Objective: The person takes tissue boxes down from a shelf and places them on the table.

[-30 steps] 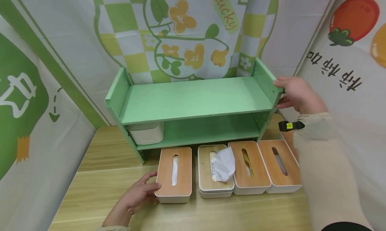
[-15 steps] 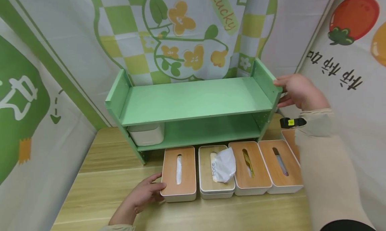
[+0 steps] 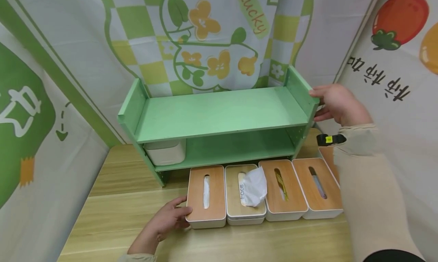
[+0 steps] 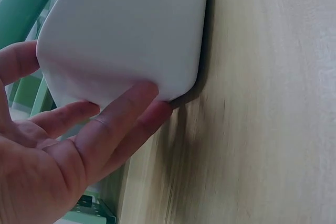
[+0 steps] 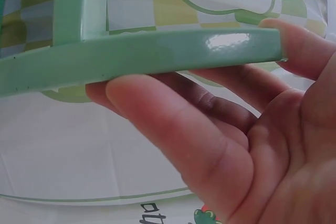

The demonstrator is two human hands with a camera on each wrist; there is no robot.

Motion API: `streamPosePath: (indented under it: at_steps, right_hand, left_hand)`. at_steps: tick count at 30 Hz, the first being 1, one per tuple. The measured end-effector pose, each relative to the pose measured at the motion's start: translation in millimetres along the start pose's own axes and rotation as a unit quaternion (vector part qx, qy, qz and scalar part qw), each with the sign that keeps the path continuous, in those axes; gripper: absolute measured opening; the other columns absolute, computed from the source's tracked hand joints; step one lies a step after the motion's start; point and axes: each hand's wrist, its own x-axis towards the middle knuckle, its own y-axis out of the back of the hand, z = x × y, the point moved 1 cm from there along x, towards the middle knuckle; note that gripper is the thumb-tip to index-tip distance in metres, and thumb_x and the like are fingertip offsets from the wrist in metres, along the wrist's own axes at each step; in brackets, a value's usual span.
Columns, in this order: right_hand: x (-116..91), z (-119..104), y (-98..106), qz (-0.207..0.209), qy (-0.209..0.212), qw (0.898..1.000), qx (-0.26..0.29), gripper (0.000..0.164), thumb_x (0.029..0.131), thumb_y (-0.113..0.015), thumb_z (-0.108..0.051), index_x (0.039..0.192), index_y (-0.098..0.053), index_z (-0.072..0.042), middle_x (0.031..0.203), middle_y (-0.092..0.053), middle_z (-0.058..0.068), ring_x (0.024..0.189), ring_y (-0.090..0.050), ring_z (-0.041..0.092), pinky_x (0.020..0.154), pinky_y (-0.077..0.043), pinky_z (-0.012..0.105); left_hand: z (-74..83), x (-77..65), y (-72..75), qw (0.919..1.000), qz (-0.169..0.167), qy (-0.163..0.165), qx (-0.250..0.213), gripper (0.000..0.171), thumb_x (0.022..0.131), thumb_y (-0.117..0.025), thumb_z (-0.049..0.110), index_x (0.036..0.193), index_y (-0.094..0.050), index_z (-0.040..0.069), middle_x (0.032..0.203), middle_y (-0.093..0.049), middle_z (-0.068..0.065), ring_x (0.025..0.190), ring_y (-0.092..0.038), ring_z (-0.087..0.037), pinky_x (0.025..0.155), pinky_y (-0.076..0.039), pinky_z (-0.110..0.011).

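My left hand [image 3: 169, 218] touches the left side of a tissue box [image 3: 207, 193] with a wood-look lid and white base. In the left wrist view its fairly straight fingers [image 4: 118, 116] lie against the box's white wall [image 4: 131, 30]. This box stands right beside another tissue box [image 3: 234, 212], marked "Face", with a white tissue [image 3: 254, 188] sticking out. My right hand [image 3: 343, 104] holds the upper front corner of the green shelf's right side panel [image 3: 302, 92]. In the right wrist view, the hand [image 5: 220, 140] straddles the panel's edge [image 5: 184, 48], thumb along one face.
Two more wood-lidded tissue boxes [image 3: 283, 189] [image 3: 318, 186] continue the row to the right, and another lid [image 3: 328, 157] shows partly behind the right sleeve. A white bin [image 3: 167, 153] sits on the lower shelf at left. Printed cloth walls [image 3: 68, 83] surround the wooden table [image 3: 113, 212].
My left hand has slid the leftmost tissue box to the right, closing the gap to the box marked "Face". The right hand has stayed at the shelf's side panel.
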Motion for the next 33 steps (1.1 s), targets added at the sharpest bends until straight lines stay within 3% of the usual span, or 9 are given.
streamPosePath:
  at_steps: [7, 18, 23, 26, 28, 29, 31, 32, 33]
  right_hand:
    - [-2, 1, 1, 0.002, 0.008, 1.000, -0.004, 0.065, 0.106, -0.045, -0.038, 0.156, -0.026, 0.000, 0.134, -0.048, 0.026, 0.088, -0.071, 0.031, 0.076, -0.059, 0.045]
    - [-4, 0, 1, 0.012, 0.017, 1.000, -0.004, 0.063, 0.106, -0.046, -0.038, 0.153, -0.033, 0.001, 0.126, -0.053, 0.023, 0.089, -0.070, 0.031, 0.075, -0.059, 0.044]
    - [-4, 1, 2, 0.011, 0.019, 1.000, -0.007, 0.063, 0.106, -0.046, -0.038, 0.153, -0.033, 0.001, 0.122, -0.057, 0.021, 0.087, -0.071, 0.030, 0.074, -0.060, 0.043]
    - [-3, 2, 2, 0.013, 0.018, 1.000, -0.006, 0.061, 0.106, -0.047, -0.039, 0.151, -0.038, 0.001, 0.118, -0.059, 0.019, 0.086, -0.071, 0.031, 0.074, -0.060, 0.043]
    - [-3, 3, 1, 0.013, 0.019, 1.000, -0.009, 0.059, 0.106, -0.046, -0.039, 0.148, -0.041, 0.001, 0.116, -0.060, 0.018, 0.086, -0.070, 0.032, 0.073, -0.060, 0.043]
    - [-3, 4, 1, 0.013, 0.020, 1.000, -0.010, 0.058, 0.106, -0.046, -0.039, 0.148, -0.042, 0.001, 0.116, -0.061, 0.018, 0.086, -0.070, 0.032, 0.073, -0.060, 0.043]
    - [-3, 5, 0, 0.012, 0.022, 1.000, -0.014, 0.057, 0.106, -0.045, -0.040, 0.146, -0.044, 0.001, 0.115, -0.061, 0.019, 0.087, -0.070, 0.033, 0.073, -0.060, 0.043]
    - [-2, 5, 0, 0.012, 0.022, 1.000, -0.016, 0.057, 0.106, -0.045, -0.040, 0.146, -0.044, 0.001, 0.116, -0.061, 0.019, 0.087, -0.070, 0.033, 0.074, -0.060, 0.043]
    - [-2, 5, 0, 0.012, 0.022, 1.000, -0.016, 0.057, 0.106, -0.044, -0.040, 0.147, -0.043, 0.001, 0.117, -0.061, 0.019, 0.088, -0.070, 0.033, 0.074, -0.060, 0.043]
  left_hand:
    - [1.7, 0.4, -5.7, 1.0000, 0.009, 0.001, 0.003, 0.067, 0.097, -0.062, 0.014, 0.148, -0.027, -0.010, 0.092, -0.070, -0.016, 0.077, -0.068, -0.021, 0.070, -0.058, -0.041]
    - [3.2, 0.8, -9.8, 0.9998, 0.013, 0.001, 0.018, 0.060, 0.096, -0.062, 0.014, 0.142, -0.032, -0.008, 0.088, -0.068, -0.012, 0.075, -0.067, -0.022, 0.070, -0.058, -0.043]
    - [6.1, -1.5, -11.7, 0.9977, 0.021, -0.005, 0.064, 0.064, 0.097, -0.062, 0.013, 0.146, -0.029, -0.011, 0.091, -0.064, -0.011, 0.074, -0.062, -0.021, 0.073, -0.056, -0.045]
    - [10.3, -4.1, -15.3, 0.9869, 0.075, -0.029, 0.140, 0.063, 0.094, -0.067, 0.014, 0.143, -0.036, -0.012, 0.101, -0.064, -0.014, 0.084, -0.063, -0.026, 0.075, -0.055, -0.046]
    - [15.3, -6.6, -17.8, 0.9624, 0.142, -0.061, 0.223, 0.060, 0.092, -0.070, 0.017, 0.140, -0.044, -0.008, 0.110, -0.063, -0.016, 0.095, -0.062, -0.030, 0.080, -0.054, -0.048]
    - [18.4, -7.9, -18.6, 0.9408, 0.185, -0.089, 0.270, 0.058, 0.090, -0.071, 0.018, 0.137, -0.048, -0.006, 0.114, -0.062, -0.015, 0.100, -0.061, -0.031, 0.082, -0.053, -0.049]
    - [26.0, -9.7, -18.8, 0.8766, 0.268, -0.172, 0.361, 0.053, 0.085, -0.072, 0.021, 0.129, -0.055, -0.003, 0.114, -0.060, -0.017, 0.105, -0.057, -0.035, 0.085, -0.050, -0.052]
    - [30.7, -9.8, -18.3, 0.8367, 0.303, -0.227, 0.396, 0.050, 0.083, -0.071, 0.021, 0.125, -0.057, -0.003, 0.113, -0.059, -0.018, 0.105, -0.055, -0.039, 0.086, -0.047, -0.054]
    - [35.8, -9.7, -17.5, 0.7899, 0.333, -0.280, 0.432, 0.048, 0.082, -0.070, 0.023, 0.122, -0.059, -0.002, 0.112, -0.058, -0.019, 0.102, -0.053, -0.041, 0.084, -0.045, -0.056]
